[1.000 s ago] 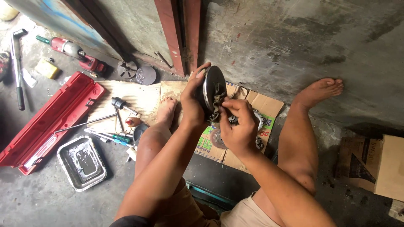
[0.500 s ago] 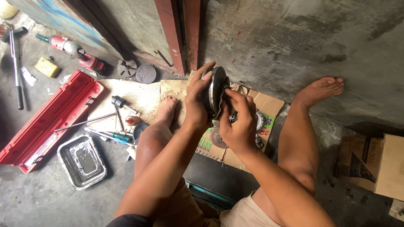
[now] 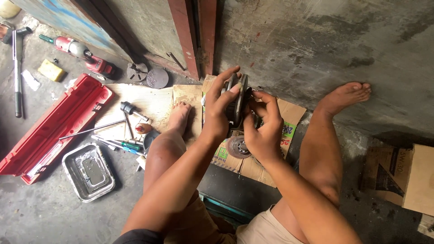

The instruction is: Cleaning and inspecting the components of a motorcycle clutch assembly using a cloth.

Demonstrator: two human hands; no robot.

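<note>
- Head view: left hand (image 3: 217,115) clasps round metal disc part (image 3: 237,100) on edge.
- Right hand (image 3: 264,131) closed at its hub, fingers working; fitting step, prob.
- Next calls for steady grip.

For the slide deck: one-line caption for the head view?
Left hand and right hand grip a round metal disc part on edge above flattened cardboard.

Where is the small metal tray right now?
In the head view, the metal tray sits lower left on the floor, beside the red tool case and the person's left knee.
</note>
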